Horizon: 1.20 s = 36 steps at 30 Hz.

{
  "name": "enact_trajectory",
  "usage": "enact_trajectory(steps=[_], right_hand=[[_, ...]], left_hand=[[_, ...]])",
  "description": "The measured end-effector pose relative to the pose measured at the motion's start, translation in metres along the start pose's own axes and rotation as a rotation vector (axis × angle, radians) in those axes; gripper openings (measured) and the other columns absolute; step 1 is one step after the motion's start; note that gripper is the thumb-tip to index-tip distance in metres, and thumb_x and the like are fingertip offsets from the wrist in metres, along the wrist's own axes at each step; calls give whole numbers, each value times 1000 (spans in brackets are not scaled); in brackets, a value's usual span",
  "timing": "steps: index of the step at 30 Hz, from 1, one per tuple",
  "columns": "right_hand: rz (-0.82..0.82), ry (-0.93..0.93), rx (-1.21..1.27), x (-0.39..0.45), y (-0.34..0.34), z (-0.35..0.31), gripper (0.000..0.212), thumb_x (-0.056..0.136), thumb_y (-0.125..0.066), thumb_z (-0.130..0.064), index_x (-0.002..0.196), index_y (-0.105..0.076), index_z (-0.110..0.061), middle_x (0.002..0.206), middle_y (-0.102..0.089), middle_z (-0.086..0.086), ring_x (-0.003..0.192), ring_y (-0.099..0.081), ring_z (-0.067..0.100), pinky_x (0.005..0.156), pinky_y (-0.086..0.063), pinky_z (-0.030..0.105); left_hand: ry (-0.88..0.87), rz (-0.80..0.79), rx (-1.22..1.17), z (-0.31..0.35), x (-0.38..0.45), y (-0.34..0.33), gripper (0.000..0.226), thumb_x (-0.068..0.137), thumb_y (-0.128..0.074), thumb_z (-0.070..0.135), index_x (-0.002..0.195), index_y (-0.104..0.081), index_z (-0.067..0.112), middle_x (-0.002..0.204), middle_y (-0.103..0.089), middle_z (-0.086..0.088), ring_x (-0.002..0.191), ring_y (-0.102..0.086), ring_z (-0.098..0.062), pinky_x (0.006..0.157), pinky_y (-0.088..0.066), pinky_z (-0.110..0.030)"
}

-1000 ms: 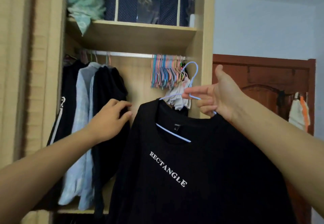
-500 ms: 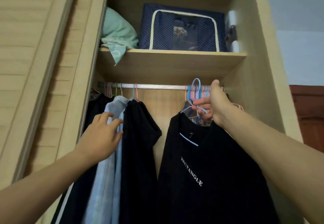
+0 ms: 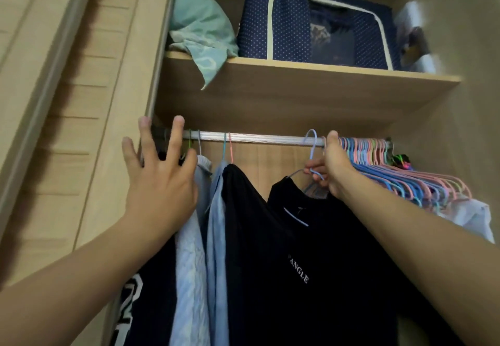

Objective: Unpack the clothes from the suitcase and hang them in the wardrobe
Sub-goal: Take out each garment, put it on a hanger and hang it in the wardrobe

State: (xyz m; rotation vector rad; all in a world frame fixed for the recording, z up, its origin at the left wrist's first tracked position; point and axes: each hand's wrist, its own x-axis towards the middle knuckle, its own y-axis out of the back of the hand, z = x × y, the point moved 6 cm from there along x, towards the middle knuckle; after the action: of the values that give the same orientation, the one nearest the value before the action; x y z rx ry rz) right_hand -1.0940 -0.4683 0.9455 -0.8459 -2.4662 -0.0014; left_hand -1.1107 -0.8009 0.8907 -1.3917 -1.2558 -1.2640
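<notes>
Pinching the blue hanger [image 3: 311,153] at the rail [image 3: 259,138], the right hand [image 3: 334,168] risks dropping the black shirt [image 3: 324,251] — hook barely seated; left hand [image 3: 159,183] spread wide.

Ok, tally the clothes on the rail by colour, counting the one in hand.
Black or dark: 3, printed dark top, black top, lettered black T-shirt on blue hanger in right hand
Light blue: 2, pale shirt, bluer shirt
White: 1, white cloth, kind unclear
Total: 6
</notes>
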Motion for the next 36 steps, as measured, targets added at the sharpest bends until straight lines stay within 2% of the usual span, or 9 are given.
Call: enact_trajectory(steps=[7, 12, 17, 20, 22, 25, 30, 33, 36], right_hand=[[6, 8, -24, 99, -40, -44, 92, 92, -20, -78, 135, -53, -4, 83, -61, 16, 37, -52, 19, 31, -35, 15], [-72, -9, -61, 130, -63, -27, 80, 99, -22, -67, 131, -50, 0, 77, -56, 13, 57, -56, 24, 29, -42, 19], [-193, -92, -75, 121, -63, 11, 78, 105, -23, -57, 115, -56, 13, 98, -65, 21, 63, -65, 29, 35, -44, 23], [-287, -118, -113, 99, -53, 24, 61, 102, -35, -59, 110, -55, -2, 97, -59, 17, 75, -63, 30, 60, -54, 36], [-309, 14, -491, 79, -41, 26, 55, 99, -47, -58, 116, -62, -8, 116, -62, 12, 103, -62, 30, 96, -51, 42], [-350, 224, -851, 54, -31, 26, 61, 91, -69, -43, 143, -52, -17, 138, -57, 0, 126, -55, 20, 110, -39, 31], [-469, 145, -566, 25, -59, 21, 71, 87, -69, 5, 150, -43, -13, 142, -56, -1, 119, -56, 16, 96, -46, 26], [-606, 138, -452, -9, -134, 18, 62, 89, -59, 12, 145, -47, -12, 133, -60, 6, 108, -60, 20, 85, -53, 28], [-679, 124, -431, -26, -194, 27, 45, 91, -53, 8, 132, -55, -9, 126, -65, 16, 102, -63, 24, 91, -55, 37]], left_hand=[[112, 85, 47, 0, 4, -11, 39, 89, -40, 27, 114, -63, 8, 163, -21, -28, 146, -6, -61, 111, -19, -68], [98, 143, 75, 0, 0, -12, 37, 89, -43, 30, 106, -65, 5, 153, -40, -30, 145, -14, -60, 111, -20, -67], [94, 142, 108, 2, 2, -10, 40, 91, -42, 33, 106, -66, 6, 150, -44, -27, 146, -14, -59, 112, -19, -66], [102, 158, 90, 2, 0, -9, 42, 93, -39, 35, 104, -66, 5, 149, -46, -27, 147, -12, -57, 113, -18, -66], [104, 181, 59, 2, 1, -6, 42, 93, -39, 36, 101, -66, 4, 147, -47, -27, 147, -14, -57, 113, -20, -66], [99, 190, 40, 4, 0, -3, 42, 94, -38, 37, 99, -66, 5, 147, -47, -26, 147, -14, -57, 113, -19, -66], [82, 158, 18, 2, 1, -1, 41, 93, -41, 37, 102, -66, 6, 149, -45, -25, 147, -12, -58, 114, -16, -67], [60, 158, 6, 0, -1, -3, 39, 93, -45, 37, 101, -66, 6, 148, -46, -26, 146, -13, -59, 114, -15, -68], [68, 156, -28, 0, -1, -2, 37, 94, -45, 37, 99, -66, 8, 147, -48, -25, 146, -15, -58, 114, -16, -68]])
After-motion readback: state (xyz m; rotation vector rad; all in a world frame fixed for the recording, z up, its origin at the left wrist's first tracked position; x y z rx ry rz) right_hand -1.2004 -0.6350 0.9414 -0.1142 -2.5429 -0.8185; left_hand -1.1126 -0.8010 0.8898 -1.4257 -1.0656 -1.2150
